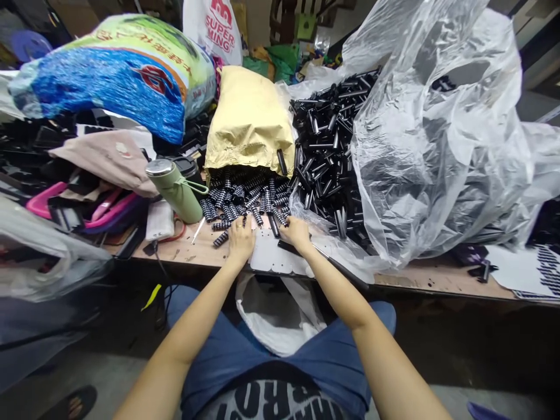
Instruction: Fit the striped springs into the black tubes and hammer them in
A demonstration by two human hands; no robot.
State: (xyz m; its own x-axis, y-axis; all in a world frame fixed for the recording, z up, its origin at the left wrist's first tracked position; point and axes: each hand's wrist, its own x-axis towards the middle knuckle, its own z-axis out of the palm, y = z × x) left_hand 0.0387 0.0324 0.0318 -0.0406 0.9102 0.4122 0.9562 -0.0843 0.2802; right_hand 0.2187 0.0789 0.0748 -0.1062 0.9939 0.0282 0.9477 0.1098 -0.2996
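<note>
My lap in blue shorts [227, 350] is nearest, with a white plastic bag [273, 318] hanging open between my knees below the edge of the wooden surface [192, 251]. Both my forearms reach forward onto a white perforated plate [275, 256] that lies at the edge of the surface. My left hand [241, 240] rests knuckles up on the plate's left part, fingers curled down at the near edge of a heap of black-and-white ribbed pieces [242, 198]; whether it grips one I cannot tell. My right hand [296, 233] is curled over the plate's far right corner, fingertips touching a black tube [273, 225] that lies there, though I cannot tell if it is actually gripped.

The ribbed pieces spill from the mouth of a yellow paper sack [249, 119] lying on its side just behind them. To the left of the heap a green flask [177, 188] lies tilted, with a white power bank [160, 220] beside it. To the right, a big pile of black tubes [326, 146] sits in a clear plastic sheet [437, 146] that billows up on the right. Farther left, a blue printed woven sack [118, 76] lies over clutter.
</note>
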